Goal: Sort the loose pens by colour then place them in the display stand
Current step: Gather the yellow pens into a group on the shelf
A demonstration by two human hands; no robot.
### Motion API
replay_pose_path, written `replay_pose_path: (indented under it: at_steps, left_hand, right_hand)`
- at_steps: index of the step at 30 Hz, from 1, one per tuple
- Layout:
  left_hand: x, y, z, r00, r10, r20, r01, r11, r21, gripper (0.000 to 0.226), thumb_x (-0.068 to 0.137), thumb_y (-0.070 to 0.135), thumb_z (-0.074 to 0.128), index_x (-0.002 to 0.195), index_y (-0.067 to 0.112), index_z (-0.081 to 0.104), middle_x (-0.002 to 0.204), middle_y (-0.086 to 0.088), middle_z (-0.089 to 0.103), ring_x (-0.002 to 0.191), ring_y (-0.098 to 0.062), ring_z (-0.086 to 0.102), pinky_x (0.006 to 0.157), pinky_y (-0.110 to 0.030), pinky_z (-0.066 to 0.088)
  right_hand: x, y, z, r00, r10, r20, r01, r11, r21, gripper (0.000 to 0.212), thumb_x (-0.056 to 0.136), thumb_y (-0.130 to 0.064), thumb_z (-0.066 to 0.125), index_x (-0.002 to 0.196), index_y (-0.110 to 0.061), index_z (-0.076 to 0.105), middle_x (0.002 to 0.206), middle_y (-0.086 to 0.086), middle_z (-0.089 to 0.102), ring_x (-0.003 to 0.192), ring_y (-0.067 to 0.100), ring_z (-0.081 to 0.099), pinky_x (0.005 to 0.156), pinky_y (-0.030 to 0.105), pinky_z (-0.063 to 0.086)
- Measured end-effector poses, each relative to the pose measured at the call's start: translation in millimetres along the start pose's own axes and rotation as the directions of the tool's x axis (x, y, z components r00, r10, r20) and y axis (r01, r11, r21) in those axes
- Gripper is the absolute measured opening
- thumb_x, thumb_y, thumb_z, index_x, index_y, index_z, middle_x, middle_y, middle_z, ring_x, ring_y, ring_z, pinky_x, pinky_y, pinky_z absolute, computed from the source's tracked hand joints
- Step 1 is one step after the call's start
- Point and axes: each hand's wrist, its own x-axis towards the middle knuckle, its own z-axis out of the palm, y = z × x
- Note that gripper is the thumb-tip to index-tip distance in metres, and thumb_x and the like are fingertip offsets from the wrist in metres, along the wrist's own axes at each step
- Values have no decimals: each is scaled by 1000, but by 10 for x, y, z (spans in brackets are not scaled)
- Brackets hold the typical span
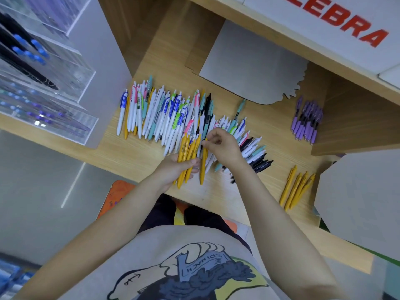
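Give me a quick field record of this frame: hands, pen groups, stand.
left hand: grips a bundle of yellow pens
right hand: pinches a single yellow pen, upright beside the bundle
mixed pen pile: unsorted, mostly white, on the wooden shelf
purple pens: grouped at far right
sorted yellow pens: grouped at near right
acrylic display stand: at left, holds dark and blue pens

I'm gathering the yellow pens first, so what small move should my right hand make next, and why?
Probably swing the yellow pen pinched by the right hand over into the yellow bundle gripped by the left hand. It hangs just beside that bundle, already lifted off the mixed pile, so joining them keeps the colour together.
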Motion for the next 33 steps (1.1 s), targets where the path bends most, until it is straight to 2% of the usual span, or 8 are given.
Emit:
replay_pose_path:
  at_steps: [5, 10, 13, 17, 20, 24, 27, 33]
  left_hand:
    - [-66, 134, 65, 999, 25, 38, -27, 998, 52, 17, 92, 12, 70, 109, 11, 71, 102, -13, 76, 92, -25, 74, 69, -28, 60]
    - [-113, 355, 396, 973, -28, 227, 14, 998, 62, 21, 94, 13, 66, 115, 12, 68, 101, -13, 75, 93, -28, 73, 87, -42, 59]
    - [-74, 432, 690, 960, -39, 279, 2, 991, 134, 20, 95, 10, 64, 114, 10, 67, 96, -13, 75, 86, -26, 73, 83, -39, 60]
    - [61, 411, 1180, 950, -47, 310, -34, 967, 252, 14, 95, 10, 64, 108, 11, 68, 94, -12, 76, 84, -28, 74, 78, -41, 61]
    - [157, 300, 1602, 932, -93, 351, -39, 935, 351, 14, 96, 7, 63, 107, 9, 70, 95, -13, 75, 86, -27, 72, 81, -42, 59]
    - [260, 55, 2143, 928, -158, 337, -25, 877, 480, 10, 97, 7, 62, 103, 8, 69, 95, -16, 72, 82, -29, 69, 79, -43, 57]
    - [417, -129, 2396, 956, -147, 254, -3, 862, 507, 10, 93, 5, 66, 101, 2, 71, 104, -29, 70, 89, -39, 69, 87, -56, 57]
    - [576, -333, 2653, 992, -84, 91, 15, 814, 580, 4, 85, 1, 73, 86, 4, 74, 73, -12, 70, 66, -27, 66, 62, -32, 57]
  right_hand:
    - [-195, -74, -179, 996, 87, -15, -78, 950, 302, 11, 91, -16, 71, 93, -13, 61, 69, -2, 64, 58, 10, 58, 58, 29, 50]
    - [-438, -20, -405, 980, 133, -149, -27, 827, 562, 11, 90, -10, 71, 96, -7, 62, 69, 1, 66, 57, 14, 61, 59, 28, 53]
    - [-581, 105, -565, 944, 199, -263, 15, 771, 637, 13, 89, -9, 72, 97, -6, 62, 71, 4, 65, 58, 13, 61, 57, 27, 52]
    - [-840, 420, -778, 909, 274, -316, -38, 807, 589, 15, 88, -18, 74, 99, -9, 70, 80, -1, 68, 71, 10, 63, 63, 21, 48]
    - [-1121, 754, -917, 911, 302, -283, -90, 812, 576, 18, 94, -11, 65, 76, -11, 67, 55, -12, 61, 53, 3, 57, 52, 17, 43]
    - [-1394, 1228, -1179, 807, 431, -404, -151, 812, 564, 23, 99, -19, 58, 77, -14, 63, 67, -4, 64, 67, 15, 63, 64, 37, 57]
    - [-1456, 1523, -1332, 748, 483, -455, -214, 825, 523, 26, 99, -21, 56, 73, -19, 56, 60, -12, 56, 58, 4, 54, 56, 23, 46]
    - [-1353, 1698, -1397, 727, 423, -540, -298, 904, 307, 28, 94, -21, 64, 119, -9, 65, 89, -2, 55, 82, 14, 53, 73, 28, 42]
